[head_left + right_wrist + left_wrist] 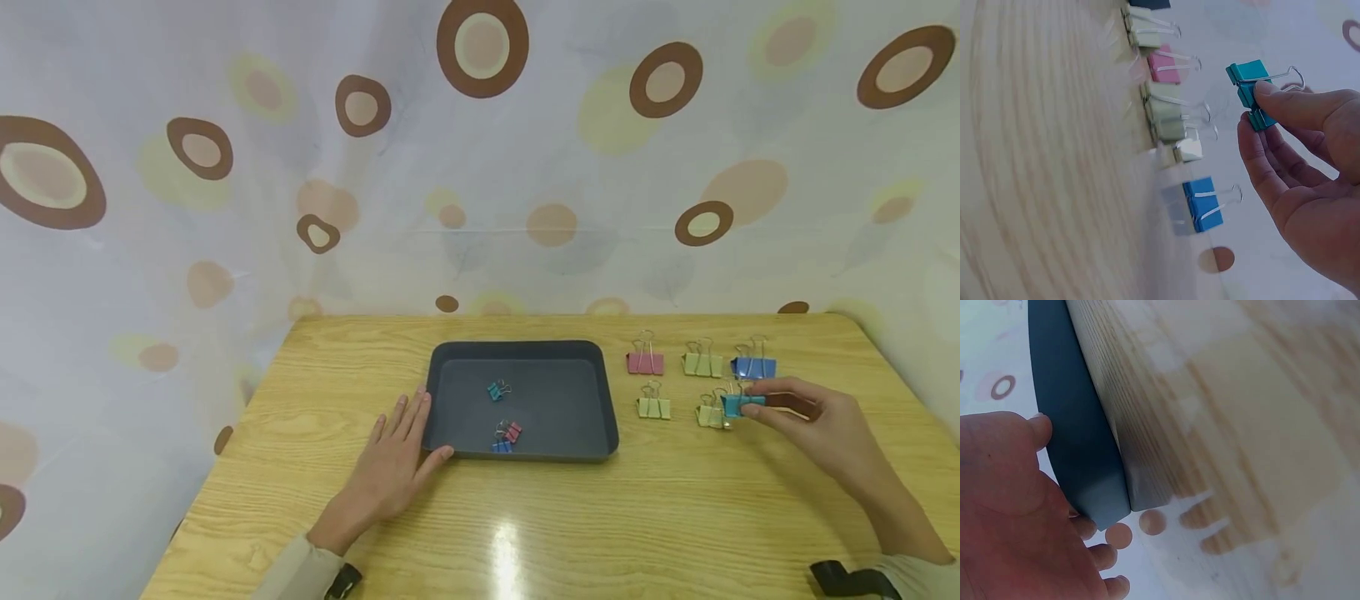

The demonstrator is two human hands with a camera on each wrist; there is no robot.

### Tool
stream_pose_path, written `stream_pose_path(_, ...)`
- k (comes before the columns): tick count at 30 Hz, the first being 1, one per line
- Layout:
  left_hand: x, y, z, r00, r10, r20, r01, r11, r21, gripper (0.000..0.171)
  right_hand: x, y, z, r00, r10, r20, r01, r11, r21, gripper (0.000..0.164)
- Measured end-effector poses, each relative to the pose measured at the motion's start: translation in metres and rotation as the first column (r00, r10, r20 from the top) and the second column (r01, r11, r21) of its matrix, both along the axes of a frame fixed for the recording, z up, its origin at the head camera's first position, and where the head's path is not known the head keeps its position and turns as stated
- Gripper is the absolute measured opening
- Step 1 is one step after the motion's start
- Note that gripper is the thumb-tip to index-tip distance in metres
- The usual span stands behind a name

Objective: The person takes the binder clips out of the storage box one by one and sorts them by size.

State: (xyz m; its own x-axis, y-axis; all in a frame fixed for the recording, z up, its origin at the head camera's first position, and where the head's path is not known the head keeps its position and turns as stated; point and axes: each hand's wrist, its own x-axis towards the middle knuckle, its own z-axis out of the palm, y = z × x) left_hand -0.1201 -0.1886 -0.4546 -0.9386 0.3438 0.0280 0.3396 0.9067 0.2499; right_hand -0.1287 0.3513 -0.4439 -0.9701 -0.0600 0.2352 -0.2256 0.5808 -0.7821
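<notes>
My right hand [821,425] pinches a teal binder clip [1246,95] between thumb and fingers, wire handles still on it. In the head view it overlaps a pale yellow-green binder clip [707,417]; the right wrist view shows it held above the tabletop. My left hand [392,468] lies at the left side of a dark grey tray [558,408], fingers stretched along its wall and thumb by the front corner. Inside the tray are a small teal clip [495,391], a small red clip [513,432] and a small blue clip [502,447].
Right of the tray, larger binder clips stand on the wooden table [637,517]: a pink clip [645,364], a yellow-green clip [702,366] and a blue clip [754,368] behind, a pale clip [653,409] in front. A patterned cloth [480,167] hangs behind the table.
</notes>
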Motion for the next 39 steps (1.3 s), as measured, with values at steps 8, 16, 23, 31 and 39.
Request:
stream_pose_path(8, 0.001, 0.000, -0.001, 1.000, -0.002, 0.006, 0.002, 1.000, 0.010, 0.082, 0.000, 0.024, -0.012, 0.998, -0.034, 0.045, 0.035, 0.999, -0.022, 0.025)
stream_pose_path(16, 0.001, 0.000, -0.001, 1.000, -0.001, 0.001, 0.001, 1.000, 0.009, 0.082, -0.001, 0.040, -0.024, 0.993, -0.020, 0.119, 0.029, 0.997, -0.072, 0.025)
stream_pose_path(23, 0.002, -0.001, 0.000, 1.000, -0.002, 0.009, 0.002, 1.000, 0.017, 0.082, -0.001, 0.047, -0.032, 0.988, 0.012, 0.152, -0.003, 0.998, -0.056, 0.026)
stream_pose_path(31, 0.002, -0.002, 0.001, 1.000, -0.005, 0.015, 0.005, 1.000, 0.018, 0.083, -0.002, 0.052, -0.036, 0.988, -0.056, 0.145, 0.048, 0.997, 0.061, 0.031)
stream_pose_path(39, 0.001, -0.001, 0.002, 1.000, -0.010, 0.011, 0.010, 1.000, 0.028, 0.083, -0.001, 0.053, -0.036, 0.993, -0.049, 0.104, 0.036, 0.992, 0.120, 0.027)
